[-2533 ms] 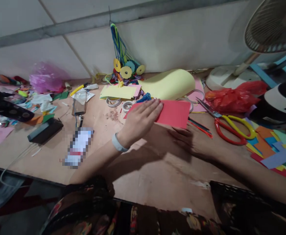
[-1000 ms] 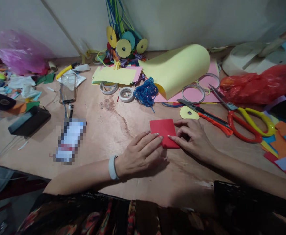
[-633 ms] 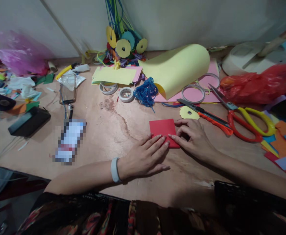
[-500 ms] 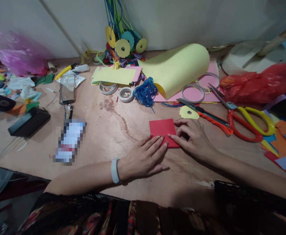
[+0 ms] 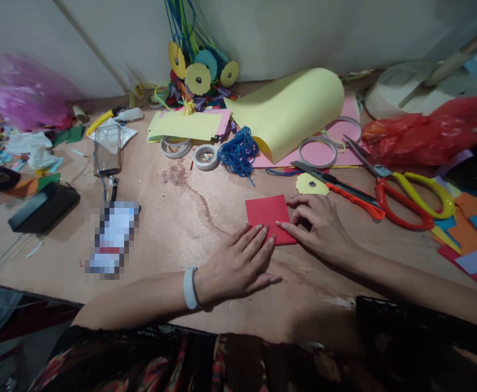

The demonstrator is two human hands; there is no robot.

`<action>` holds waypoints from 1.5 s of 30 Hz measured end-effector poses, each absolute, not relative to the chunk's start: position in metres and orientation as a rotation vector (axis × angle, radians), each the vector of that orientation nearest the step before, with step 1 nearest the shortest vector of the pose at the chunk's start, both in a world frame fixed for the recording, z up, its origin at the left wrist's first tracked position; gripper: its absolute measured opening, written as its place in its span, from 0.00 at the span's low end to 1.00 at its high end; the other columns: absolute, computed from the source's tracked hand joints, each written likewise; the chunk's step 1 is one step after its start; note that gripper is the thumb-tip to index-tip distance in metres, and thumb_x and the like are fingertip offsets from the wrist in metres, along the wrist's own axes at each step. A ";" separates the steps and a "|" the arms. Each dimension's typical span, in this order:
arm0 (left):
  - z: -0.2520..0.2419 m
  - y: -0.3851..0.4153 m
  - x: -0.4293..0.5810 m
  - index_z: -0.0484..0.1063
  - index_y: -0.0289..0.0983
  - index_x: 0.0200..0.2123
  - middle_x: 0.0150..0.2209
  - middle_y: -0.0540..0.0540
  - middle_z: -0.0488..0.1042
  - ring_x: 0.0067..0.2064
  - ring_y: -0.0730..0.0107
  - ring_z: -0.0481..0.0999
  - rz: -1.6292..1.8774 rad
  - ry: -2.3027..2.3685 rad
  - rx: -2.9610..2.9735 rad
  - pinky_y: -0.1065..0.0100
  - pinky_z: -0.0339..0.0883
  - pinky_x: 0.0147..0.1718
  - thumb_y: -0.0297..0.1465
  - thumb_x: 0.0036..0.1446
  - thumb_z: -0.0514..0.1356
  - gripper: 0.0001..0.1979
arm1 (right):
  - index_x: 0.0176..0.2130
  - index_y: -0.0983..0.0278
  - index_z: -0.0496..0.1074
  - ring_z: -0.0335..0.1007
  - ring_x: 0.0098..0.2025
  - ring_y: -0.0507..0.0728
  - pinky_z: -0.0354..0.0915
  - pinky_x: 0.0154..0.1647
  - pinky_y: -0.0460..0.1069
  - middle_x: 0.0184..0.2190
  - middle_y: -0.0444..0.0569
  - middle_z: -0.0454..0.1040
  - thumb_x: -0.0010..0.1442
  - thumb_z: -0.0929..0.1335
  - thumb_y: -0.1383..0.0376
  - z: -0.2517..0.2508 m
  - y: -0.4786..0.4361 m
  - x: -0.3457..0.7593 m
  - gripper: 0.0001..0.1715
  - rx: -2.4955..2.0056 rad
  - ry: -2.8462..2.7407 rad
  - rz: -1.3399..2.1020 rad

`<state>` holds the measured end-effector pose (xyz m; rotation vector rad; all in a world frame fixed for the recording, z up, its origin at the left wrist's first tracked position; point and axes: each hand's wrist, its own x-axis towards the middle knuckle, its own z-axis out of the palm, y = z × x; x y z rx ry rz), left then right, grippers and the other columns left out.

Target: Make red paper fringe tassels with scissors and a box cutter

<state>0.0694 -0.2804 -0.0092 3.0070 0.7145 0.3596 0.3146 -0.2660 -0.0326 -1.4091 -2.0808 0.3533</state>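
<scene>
A small folded red paper square (image 5: 268, 213) lies flat on the wooden table (image 5: 181, 228) in front of me. My left hand (image 5: 238, 264) rests palm down, fingers stretched out together, with the fingertips pressing the paper's near left edge. My right hand (image 5: 318, 226) lies to the right of the paper, fingers bent, with the fingertips pressing down on its right side. Neither hand lifts the paper. A pale band sits on my left wrist.
Red and yellow scissors (image 5: 402, 190) and an orange cutter (image 5: 340, 190) lie right of my right hand. Behind are a curled yellow sheet (image 5: 291, 111), blue cord (image 5: 238, 152), tape rolls (image 5: 206, 157), a red bag (image 5: 426, 133). A phone (image 5: 108, 149) and black case (image 5: 44, 207) lie left.
2.5 s ago my left hand lay flat on a larger red sheet farther back. Now the red paper is a small square nearer me, with both hands' fingertips on it; in the last second they barely moved.
</scene>
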 end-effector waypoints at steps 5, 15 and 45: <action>-0.005 -0.280 0.070 0.66 0.29 0.59 0.55 0.34 0.73 0.58 0.52 0.71 0.404 0.725 3.012 0.49 0.58 0.64 0.49 0.66 0.51 0.31 | 0.30 0.62 0.68 0.66 0.50 0.64 0.60 0.46 0.59 0.45 0.52 0.73 0.61 0.71 0.60 -0.032 -0.265 0.314 0.12 -1.397 -2.077 0.318; -0.001 -0.287 0.071 0.70 0.29 0.52 0.40 0.43 0.74 0.42 0.64 0.73 0.486 0.688 3.072 0.58 0.63 0.54 0.48 0.66 0.52 0.27 | 0.29 0.62 0.68 0.67 0.49 0.63 0.61 0.46 0.59 0.45 0.53 0.73 0.61 0.71 0.59 -0.032 -0.265 0.315 0.13 -1.397 -2.081 0.331; 0.002 -0.285 0.070 0.72 0.31 0.52 0.47 0.40 0.77 0.45 0.60 0.74 0.496 0.731 3.090 0.59 0.66 0.43 0.47 0.66 0.52 0.26 | 0.30 0.62 0.68 0.66 0.49 0.64 0.61 0.47 0.59 0.45 0.52 0.73 0.61 0.72 0.60 -0.031 -0.266 0.314 0.12 -1.387 -2.071 0.347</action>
